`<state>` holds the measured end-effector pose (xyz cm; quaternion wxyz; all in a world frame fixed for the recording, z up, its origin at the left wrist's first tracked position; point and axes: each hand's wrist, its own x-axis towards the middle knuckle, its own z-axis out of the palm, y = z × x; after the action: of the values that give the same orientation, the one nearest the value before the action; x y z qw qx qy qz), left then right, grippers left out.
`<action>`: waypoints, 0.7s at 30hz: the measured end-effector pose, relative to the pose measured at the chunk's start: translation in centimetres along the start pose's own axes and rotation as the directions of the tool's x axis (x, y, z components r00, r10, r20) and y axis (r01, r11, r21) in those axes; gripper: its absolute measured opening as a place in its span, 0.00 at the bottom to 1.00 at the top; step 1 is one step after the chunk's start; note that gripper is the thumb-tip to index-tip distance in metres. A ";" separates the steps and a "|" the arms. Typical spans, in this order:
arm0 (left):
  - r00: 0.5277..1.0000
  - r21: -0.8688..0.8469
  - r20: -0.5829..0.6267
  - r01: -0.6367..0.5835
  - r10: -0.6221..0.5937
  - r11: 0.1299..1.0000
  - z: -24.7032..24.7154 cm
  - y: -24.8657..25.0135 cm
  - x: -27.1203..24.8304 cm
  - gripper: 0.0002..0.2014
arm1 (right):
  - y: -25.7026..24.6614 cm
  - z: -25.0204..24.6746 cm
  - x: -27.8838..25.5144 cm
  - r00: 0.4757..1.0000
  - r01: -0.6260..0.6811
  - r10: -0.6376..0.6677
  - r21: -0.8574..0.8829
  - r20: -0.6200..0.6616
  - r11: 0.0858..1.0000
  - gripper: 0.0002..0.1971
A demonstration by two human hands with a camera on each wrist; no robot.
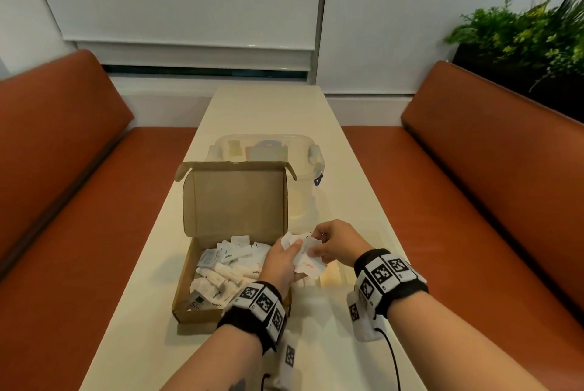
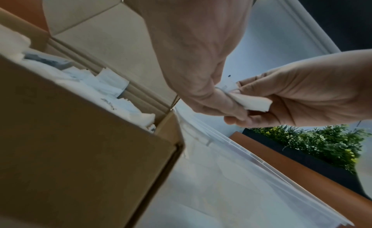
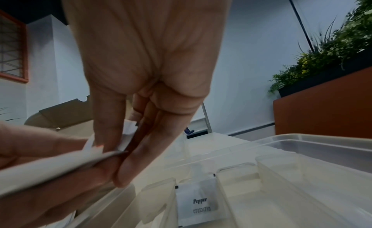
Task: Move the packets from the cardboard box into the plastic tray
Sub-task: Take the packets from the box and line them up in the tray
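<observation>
An open cardboard box (image 1: 189, 292) left of centre on the table holds several white packets (image 1: 227, 267). To its right lies the clear plastic tray (image 1: 331, 277) with divided compartments (image 3: 322, 140); one "Pepper" packet (image 3: 196, 201) lies in a compartment. My left hand (image 1: 286, 251) grips a bunch of white packets (image 1: 308, 266) above the box's right edge and the tray. My right hand (image 1: 316, 245) pinches one packet (image 3: 60, 164) of that bunch between thumb and fingers (image 3: 124, 172). In the left wrist view the two hands meet on the packet (image 2: 253, 102).
A clear lidded plastic container (image 1: 268, 150) stands behind the box's raised lid (image 1: 235, 201). Orange benches (image 1: 489, 201) flank the narrow cream table (image 1: 363, 188). A planter with green plants (image 1: 521, 33) sits behind the right bench.
</observation>
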<state>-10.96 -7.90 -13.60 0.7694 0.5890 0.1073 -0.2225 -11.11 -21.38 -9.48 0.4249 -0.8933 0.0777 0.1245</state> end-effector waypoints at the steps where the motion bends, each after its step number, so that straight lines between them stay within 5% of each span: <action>1: 1.000 -0.002 0.003 0.006 -0.006 1.000 0.0 0.0 -0.1 0.15 | 0.0 0.0 -0.1 1.000 -0.007 0.007 0.003 -0.002 1.000 0.09; 11: 0.998 0.062 -0.048 -0.025 0.028 0.998 -0.8 -0.9 0.3 0.15 | 0.6 -0.3 -0.2 0.998 0.004 0.001 0.096 -0.058 0.995 0.06; 15: 0.997 0.055 -0.071 -0.021 0.025 0.998 -1.3 -1.1 0.6 0.15 | 1.1 -1.2 0.3 0.983 -0.003 0.023 0.111 -0.180 0.994 0.10; 18: 0.996 0.049 -0.085 -0.031 0.035 0.998 -1.8 -1.1 0.9 0.15 | 1.7 -2.2 1.1 0.960 -0.054 0.055 0.009 -0.276 0.998 0.14; 21: 0.996 0.057 -0.086 -0.031 0.036 0.998 -2.0 -1.2 1.3 0.18 | 2.0 -2.9 2.0 0.958 -0.109 0.037 -0.241 -0.286 0.965 0.07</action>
<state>-10.22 -6.46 -15.72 0.7510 0.6211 0.1246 -0.1863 -9.22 -24.97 -9.75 0.2871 -0.9453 0.1531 0.0220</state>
